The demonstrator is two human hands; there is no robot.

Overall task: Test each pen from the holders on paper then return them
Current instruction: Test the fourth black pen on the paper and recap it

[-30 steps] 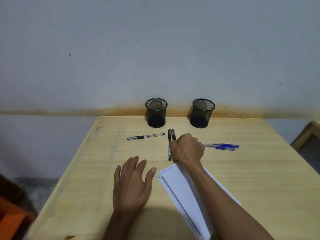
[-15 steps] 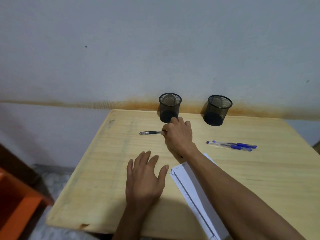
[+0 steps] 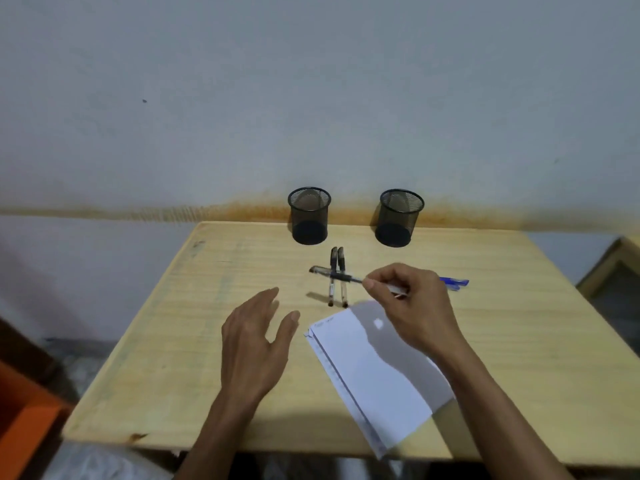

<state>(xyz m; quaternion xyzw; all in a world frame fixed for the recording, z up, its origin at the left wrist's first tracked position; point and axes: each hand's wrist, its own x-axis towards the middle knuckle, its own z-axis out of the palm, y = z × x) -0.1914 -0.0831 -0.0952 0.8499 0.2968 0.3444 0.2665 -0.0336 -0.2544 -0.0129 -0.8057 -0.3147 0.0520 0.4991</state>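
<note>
1. While the left hand (image 3: pixel 254 344) hovers over the table (image 3: pixel 166 341), fingers loosely apart, holding nothing

2. the black pen (image 3: pixel 341 277) runs crosswise above two lying pens (image 3: pixel 337 275), capped end leftward

3. right hand (image 3: pixel 412 306) pinches its rear end, paper (image 3: pixel 374 379) directly beneath

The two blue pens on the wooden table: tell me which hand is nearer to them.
Right. The right hand, holding a black-grip pen, partly covers the blue pens; the left hand hovers well to their left.

Head-worn view, looking forward and down, table (image 3: pixel 519 341) close
</note>
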